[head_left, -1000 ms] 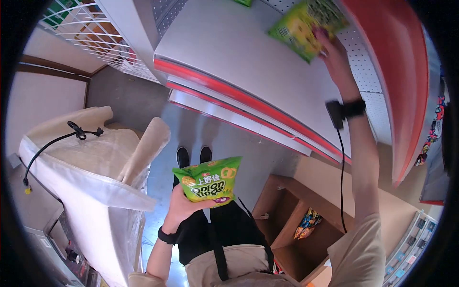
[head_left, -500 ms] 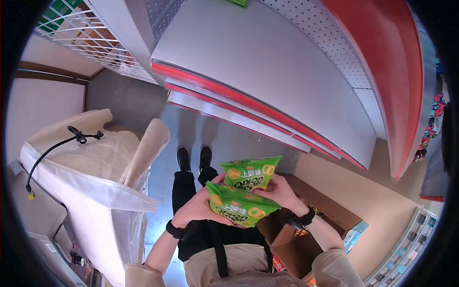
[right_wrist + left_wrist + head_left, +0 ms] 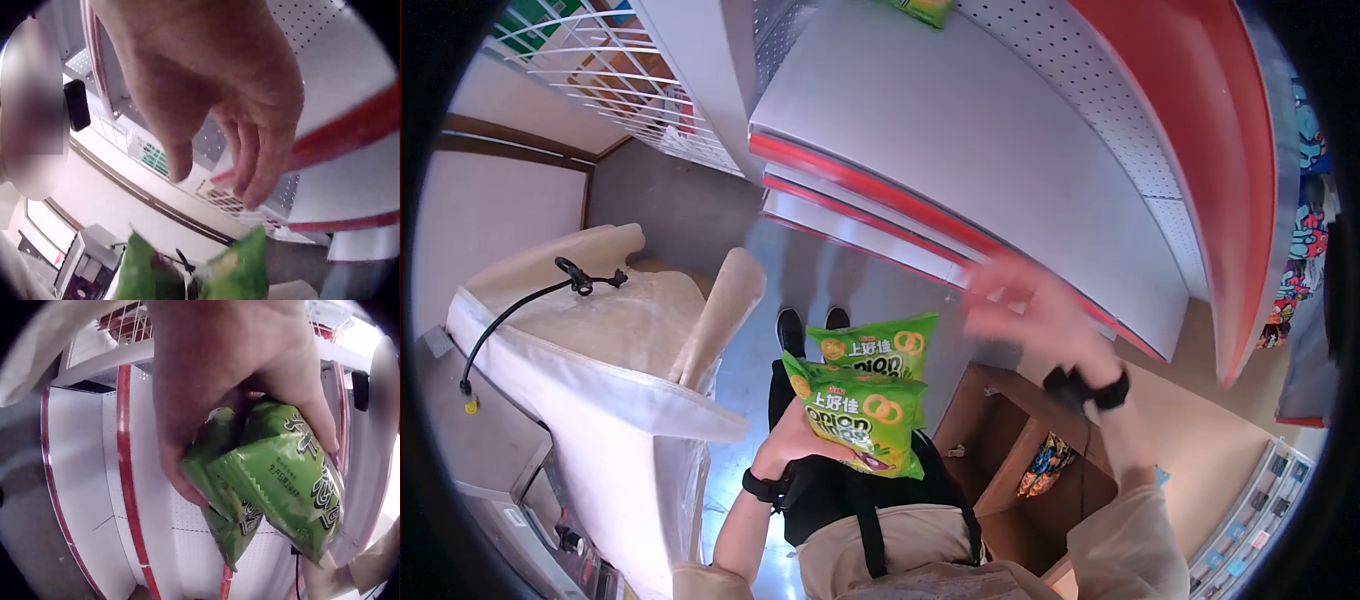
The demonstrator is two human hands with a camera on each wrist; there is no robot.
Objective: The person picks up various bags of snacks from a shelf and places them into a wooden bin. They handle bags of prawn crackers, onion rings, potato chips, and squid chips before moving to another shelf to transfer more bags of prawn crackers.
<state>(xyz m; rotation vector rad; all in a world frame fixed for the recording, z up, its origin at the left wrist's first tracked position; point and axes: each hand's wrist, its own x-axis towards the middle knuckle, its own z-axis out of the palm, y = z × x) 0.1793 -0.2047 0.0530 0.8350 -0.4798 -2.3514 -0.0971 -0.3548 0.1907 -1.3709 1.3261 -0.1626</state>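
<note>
Together, bags (image 3: 864, 424) in left grip (image 3: 796, 440)

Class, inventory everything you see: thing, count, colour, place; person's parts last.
Onion rings bags: two, green, lower centre
Shelving: one unit, grey, red edges, upper centre
Packet: one, green, on shelving, top
Wire basket: one, white, upper left
Cover: one, white and beige, left
Cable: one, black, on cover
Divided box: one, brown, lower right
Snack packets: count unclear, multicoloured, in box and far right
Shoes: two, black, on floor
Left hand: one, holding bags
Right hand: one, centre right
</note>
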